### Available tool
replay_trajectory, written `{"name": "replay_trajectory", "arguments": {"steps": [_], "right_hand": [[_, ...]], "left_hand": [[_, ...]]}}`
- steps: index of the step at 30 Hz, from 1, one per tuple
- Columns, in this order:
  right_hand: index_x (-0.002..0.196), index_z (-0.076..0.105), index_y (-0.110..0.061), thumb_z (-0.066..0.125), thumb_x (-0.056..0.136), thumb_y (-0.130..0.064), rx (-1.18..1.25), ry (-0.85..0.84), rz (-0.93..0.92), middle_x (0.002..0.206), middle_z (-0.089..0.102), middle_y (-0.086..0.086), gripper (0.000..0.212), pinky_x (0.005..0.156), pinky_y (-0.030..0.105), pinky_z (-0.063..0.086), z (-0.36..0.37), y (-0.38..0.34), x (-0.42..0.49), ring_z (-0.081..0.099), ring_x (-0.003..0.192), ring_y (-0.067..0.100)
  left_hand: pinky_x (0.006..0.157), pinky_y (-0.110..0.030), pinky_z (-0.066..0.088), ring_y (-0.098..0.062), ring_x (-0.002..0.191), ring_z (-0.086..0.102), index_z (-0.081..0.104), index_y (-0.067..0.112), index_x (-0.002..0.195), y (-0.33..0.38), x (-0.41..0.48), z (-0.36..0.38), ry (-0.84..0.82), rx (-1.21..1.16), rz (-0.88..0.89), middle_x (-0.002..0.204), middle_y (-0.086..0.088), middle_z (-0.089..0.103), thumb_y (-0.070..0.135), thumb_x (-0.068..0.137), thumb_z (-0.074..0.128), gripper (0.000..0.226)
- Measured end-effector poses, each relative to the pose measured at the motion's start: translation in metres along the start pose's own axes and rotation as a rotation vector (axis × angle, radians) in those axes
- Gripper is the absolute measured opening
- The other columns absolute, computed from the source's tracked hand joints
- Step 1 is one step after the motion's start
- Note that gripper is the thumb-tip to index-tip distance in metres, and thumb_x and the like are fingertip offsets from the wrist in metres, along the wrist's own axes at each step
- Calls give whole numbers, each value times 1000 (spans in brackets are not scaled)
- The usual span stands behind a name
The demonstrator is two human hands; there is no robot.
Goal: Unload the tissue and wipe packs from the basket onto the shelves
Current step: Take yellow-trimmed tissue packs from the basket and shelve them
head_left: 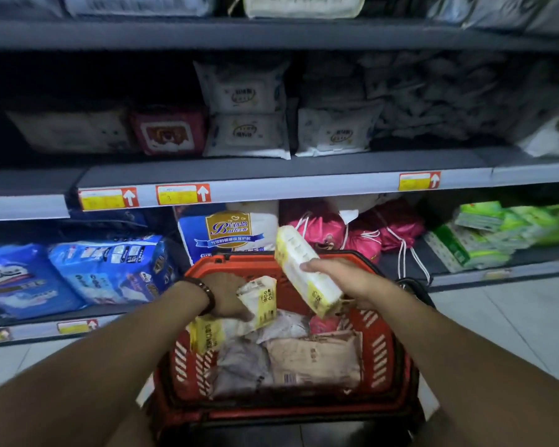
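Note:
A red plastic basket (381, 356) stands on the floor in front of the shelves, with several tissue and wipe packs inside. My right hand (346, 279) grips a long white and yellow tissue pack (307, 269) and holds it tilted above the basket's far rim. My left hand (226, 295), with a bead bracelet on the wrist, reaches into the basket and holds a second white and yellow pack (262, 298). A third yellow pack (213, 333), a grey pack (239, 369) and a beige pack (317, 356) lie lower in the basket.
The middle shelf (271, 185) carries white wipe packs (249, 133) and a red pack (168, 130). On the bottom shelf lie blue packs (104, 269), pink drawstring bags (362, 233) and green tissue packs (491, 233). Pale tiled floor (504, 324) runs to the right of the basket.

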State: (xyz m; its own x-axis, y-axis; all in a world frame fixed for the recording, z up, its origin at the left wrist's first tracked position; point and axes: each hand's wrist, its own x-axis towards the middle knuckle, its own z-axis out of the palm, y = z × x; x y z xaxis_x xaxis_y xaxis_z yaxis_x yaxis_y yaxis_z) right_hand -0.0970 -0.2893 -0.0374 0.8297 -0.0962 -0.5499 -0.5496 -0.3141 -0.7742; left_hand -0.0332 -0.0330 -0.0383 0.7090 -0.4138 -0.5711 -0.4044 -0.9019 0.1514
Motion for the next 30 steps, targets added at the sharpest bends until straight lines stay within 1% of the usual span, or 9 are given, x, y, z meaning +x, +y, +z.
{"name": "replay_trajectory", "arguments": {"steps": [2,6,9,13,17,20,25,27,30], "right_hand": [[128,72,-24,80,71,-68,160,17,-34,125,76,14,73,113,55,49,-8,-22,-20,71,116,35],[127,71,-13,65,95,-48,535,14,-54,113,79,18,49,99,47,56,-12,-35,-47,75,101,36],[122,74,-7,64,94,-40,748,1,-94,103,78,19,44,84,42,58,0,-39,-61,75,87,35],[124,76,-13,77,86,-39,751,-32,-117,118,77,22,46,99,56,56,23,-51,-63,75,106,44],[125,74,-10,86,74,-31,750,12,-133,121,75,25,56,101,67,52,27,-47,-58,71,112,52],[123,75,-13,88,64,-37,750,53,-162,117,78,22,66,106,69,50,27,-45,-54,73,109,48],[129,70,-8,86,59,-37,797,119,-234,116,77,25,76,92,68,57,27,-50,-47,74,105,50],[128,71,-8,81,64,-32,782,131,-253,116,76,26,70,93,69,57,27,-50,-46,73,106,51],[130,70,-7,82,54,-31,819,157,-246,117,76,25,80,93,69,57,28,-52,-45,73,107,51]], "left_hand": [[111,-39,46,-23,131,57,55,33,143,-1,-18,-21,11,-152,34,145,6,60,61,90,72,62],[109,-41,53,-17,114,72,67,38,130,-6,-38,-22,129,-687,91,125,15,74,63,83,76,53],[105,-51,57,-23,106,78,74,32,122,5,-35,-15,156,-1077,116,115,5,81,52,87,78,40],[107,-56,54,-33,115,75,60,31,140,26,-35,-29,64,-1483,172,127,-6,77,46,92,77,53],[109,-56,52,-37,118,72,71,19,133,27,-35,-35,-36,-1654,115,128,-15,75,60,96,61,56],[96,-48,57,-34,101,77,68,12,136,31,-36,-40,-77,-1772,133,127,-19,75,38,99,56,47],[91,-48,57,-35,107,75,55,37,143,29,-30,-43,130,-1634,281,127,-9,77,15,71,78,79],[88,-50,59,-34,103,76,54,27,144,29,-29,-44,159,-1601,228,121,-11,79,18,65,87,86],[100,-60,55,-35,103,77,62,8,136,28,-29,-44,166,-1598,204,118,-16,79,11,71,89,71]]}}
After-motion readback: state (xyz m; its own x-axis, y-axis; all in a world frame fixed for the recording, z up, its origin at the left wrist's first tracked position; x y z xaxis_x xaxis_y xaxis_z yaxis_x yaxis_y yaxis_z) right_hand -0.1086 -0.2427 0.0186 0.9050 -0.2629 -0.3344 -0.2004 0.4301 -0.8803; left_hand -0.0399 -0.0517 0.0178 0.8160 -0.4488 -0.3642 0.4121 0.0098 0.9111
